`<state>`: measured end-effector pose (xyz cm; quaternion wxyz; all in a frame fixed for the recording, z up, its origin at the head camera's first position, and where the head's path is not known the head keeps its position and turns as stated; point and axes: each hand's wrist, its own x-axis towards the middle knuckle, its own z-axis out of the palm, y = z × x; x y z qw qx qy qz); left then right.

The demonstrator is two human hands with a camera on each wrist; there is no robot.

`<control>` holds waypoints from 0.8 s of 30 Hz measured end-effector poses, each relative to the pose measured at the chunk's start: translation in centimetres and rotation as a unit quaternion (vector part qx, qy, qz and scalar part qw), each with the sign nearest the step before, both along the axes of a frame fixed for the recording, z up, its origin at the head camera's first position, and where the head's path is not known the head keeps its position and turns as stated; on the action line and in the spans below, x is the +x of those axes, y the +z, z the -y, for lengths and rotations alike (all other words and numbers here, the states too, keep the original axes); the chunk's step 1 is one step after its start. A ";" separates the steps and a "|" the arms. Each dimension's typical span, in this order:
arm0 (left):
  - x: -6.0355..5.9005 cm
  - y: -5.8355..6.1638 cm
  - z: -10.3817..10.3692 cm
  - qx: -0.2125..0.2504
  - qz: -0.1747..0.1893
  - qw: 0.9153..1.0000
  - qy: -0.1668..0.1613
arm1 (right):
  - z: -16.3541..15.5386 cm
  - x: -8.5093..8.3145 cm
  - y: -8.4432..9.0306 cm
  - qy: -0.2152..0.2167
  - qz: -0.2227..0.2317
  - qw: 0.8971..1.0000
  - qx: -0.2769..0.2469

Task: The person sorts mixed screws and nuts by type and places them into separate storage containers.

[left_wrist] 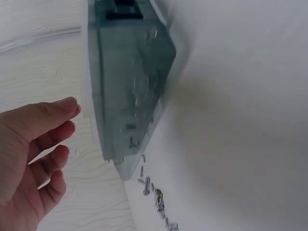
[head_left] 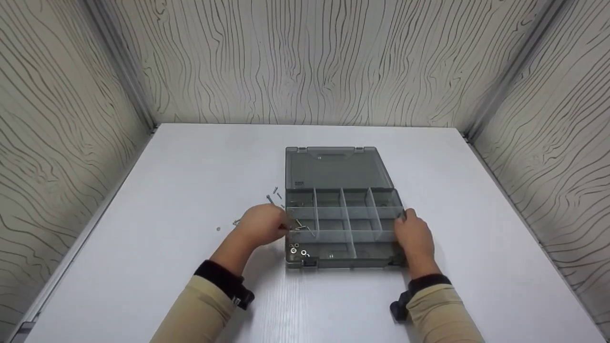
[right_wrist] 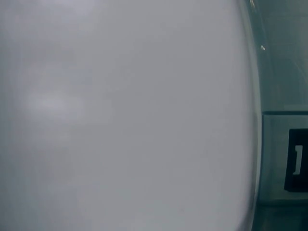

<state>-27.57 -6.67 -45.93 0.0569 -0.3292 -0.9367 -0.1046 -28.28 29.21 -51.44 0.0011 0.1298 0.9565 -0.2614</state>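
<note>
A grey translucent compartment box [head_left: 348, 260] lies on the white table [head_left: 190, 181] with its lid [head_left: 336, 166] folded flat behind it. My left hand [head_left: 267, 224] hovers at the box's left wall. In the left wrist view the same left hand [left_wrist: 60, 139] has relaxed fingers that hold nothing, close to the box's side [left_wrist: 130, 72]. Thin screws [head_left: 300, 227] lie in a left compartment just off its fingertips. My right hand [head_left: 412, 233] grips the box's right wall, fingers over the rim. The right wrist view has only blurred table and the box's edge [right_wrist: 284, 96].
Several loose screws [head_left: 274, 195] lie on the table left of the box, also seen as screws [left_wrist: 154, 192] from the left wrist. A small washer [head_left: 218, 229] sits further left. Washers [head_left: 298, 250] lie in the front-left compartment. Patterned walls enclose the table on three sides.
</note>
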 end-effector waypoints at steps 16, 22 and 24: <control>-1.2 -1.3 5.2 -0.055 0.141 0.947 0.285 | 0.0 0.1 0.1 0.001 0.000 1.000 0.000; -1.4 -2.3 5.7 -0.067 0.169 0.929 0.321 | 0.0 0.0 0.1 0.001 -0.005 1.000 0.005; -1.4 -2.7 5.8 -0.065 0.172 0.927 0.328 | 0.1 0.0 0.1 0.000 -0.006 1.000 0.005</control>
